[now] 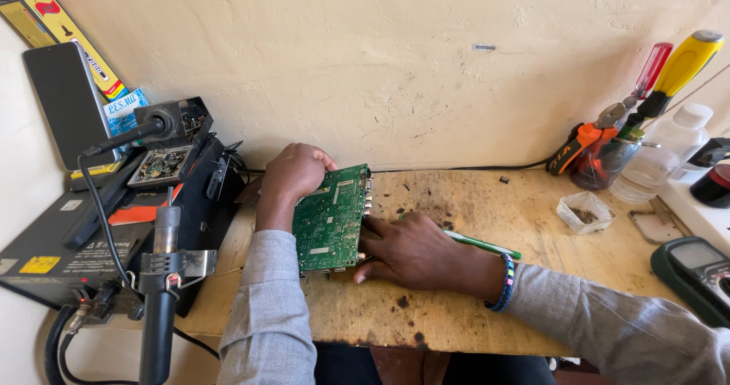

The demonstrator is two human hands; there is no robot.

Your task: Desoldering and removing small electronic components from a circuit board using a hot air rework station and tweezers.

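Centrally, a green rectangular printed circuit board [331,219] is shown lying on the stained wooden worktop [456,309], its long axis running from the near edge toward the wall, tilted slightly rightward at the far end. Its component side is turned upward; small chips, white label patches and a row of metal connectors along the far right edge are seen. The board is steadied by the right hand [414,249], fingers spread flat against its right edge, while the left hand [293,173] is curled over the far left corner, gripping it. A green-handled tool [481,244] is partly hidden behind the right hand. At left, a black rework station [68,256] bearing a yellow rectangular label is placed, with its handpiece [161,294] in front. Farther back, yellow flat packages [65,31] and a blue-and-white packet [122,111] are leaned against the cream wall [395,65].
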